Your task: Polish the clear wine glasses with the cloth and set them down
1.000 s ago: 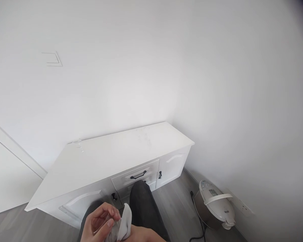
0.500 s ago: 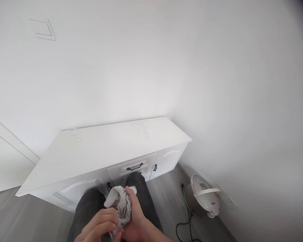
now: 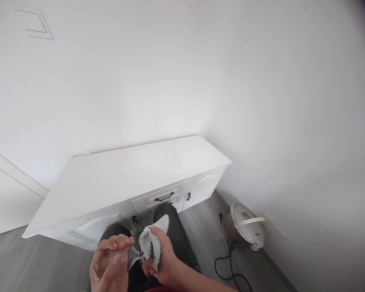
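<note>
In the lower middle, my left hand [image 3: 101,256] has its fingers wrapped round the bowl of a clear stemmed glass [image 3: 133,257], which lies on its side with the stem pointing right. My right hand [image 3: 168,254] grips a light grey cloth [image 3: 151,245], bunched up around the stem end of the glass. The foot of the glass is hidden by the cloth. Both hands are above my lap, in front of the white cabinet [image 3: 118,178].
At the cabinet top's back left stands a clear glass [image 3: 87,156], hard to see against the white. Several faint clear glass pieces [image 3: 174,153] stand further right. A rice cooker [image 3: 243,231] with a black cord [image 3: 223,259] sits on the floor at right, beside a wall socket [image 3: 275,230].
The glass, hidden in the cloth before, now shows in my left hand, which has shifted left and up to its bowl. My right hand still holds the cloth. The view has shifted slightly.
</note>
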The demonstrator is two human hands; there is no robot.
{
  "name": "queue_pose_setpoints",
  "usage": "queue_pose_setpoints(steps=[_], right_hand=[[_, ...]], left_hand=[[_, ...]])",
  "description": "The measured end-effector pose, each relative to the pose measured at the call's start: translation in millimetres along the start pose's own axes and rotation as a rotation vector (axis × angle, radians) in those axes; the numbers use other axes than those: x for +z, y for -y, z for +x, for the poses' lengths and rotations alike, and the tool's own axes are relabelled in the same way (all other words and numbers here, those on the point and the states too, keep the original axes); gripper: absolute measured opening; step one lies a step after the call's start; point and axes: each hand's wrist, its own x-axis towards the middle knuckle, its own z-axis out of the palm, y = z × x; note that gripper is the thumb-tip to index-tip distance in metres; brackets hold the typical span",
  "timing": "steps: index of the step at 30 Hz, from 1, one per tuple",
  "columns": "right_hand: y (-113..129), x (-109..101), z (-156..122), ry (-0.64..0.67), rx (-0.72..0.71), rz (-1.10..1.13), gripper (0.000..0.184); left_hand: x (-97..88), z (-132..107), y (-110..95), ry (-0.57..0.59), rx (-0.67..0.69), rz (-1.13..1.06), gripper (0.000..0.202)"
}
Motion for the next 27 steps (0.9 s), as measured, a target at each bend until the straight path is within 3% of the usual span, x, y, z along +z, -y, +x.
queue_pose_setpoints(steps=[2,4,6,9,11,13,15,17,20,22,24,26,27], right_hand=[[6.9,-2.9,9.4,0.033,-0.057,-0.093,0.042],[17.3,-13.5,10.7,-0.044,-0.343,-0.354,0.017],[29.6,-26.9,4.5,-0.091,-0.531,-0.589,0.032],[42.9,-36.6,-9.7,0.057,-0.509,-0.780,0.055],[42.3,-31.8,-15.2,0.177,-0.498,-0.903,0.062],[33.1,-22.4,-14.7,0.182,-0.506,-1.032,0.048],[18.8,-15.7,-10.0,0.103,-0.485,-1.180,0.012],[6.5,-17.1,-3.4,0.017,-0.472,-1.309,0.013],[5.7,-34.2,8.5,-0.051,-0.484,-1.285,0.017],[20.6,-50.4,20.2,-0.145,-0.498,-1.134,0.017],[46.0,-66.8,37.0,-0.341,-0.509,-0.992,0.023],[77.9,-81.9,59.2,-0.513,-0.476,-0.920,0.035],[94.8,-88.5,72.2,-0.535,-0.470,-0.941,0.040]], left_hand=[[-1.5,-2.2,-2.4,0.051,0.100,0.127,0.025],[-5.4,-4.5,-4.9,0.044,0.184,0.308,0.020],[-10.0,-6.8,-5.0,0.005,0.213,0.496,0.020],[-11.9,-11.1,1.1,0.005,0.215,0.732,0.020],[-7.5,-14.5,7.9,0.112,0.289,0.830,0.017],[0.2,-17.8,15.1,0.257,0.388,0.862,0.012],[8.3,-20.1,21.3,0.347,0.435,0.839,0.008],[12.8,-20.7,25.8,0.382,0.432,0.805,0.013],[9.5,-18.9,28.9,0.376,0.396,0.736,0.052],[3.3,-16.9,29.0,0.275,0.341,0.654,0.063],[-2.7,-15.0,28.1,0.191,0.259,0.595,0.044],[-7.1,-13.8,28.1,0.229,0.146,0.585,0.029],[-8.8,-13.8,29.0,0.282,0.082,0.585,0.034]])
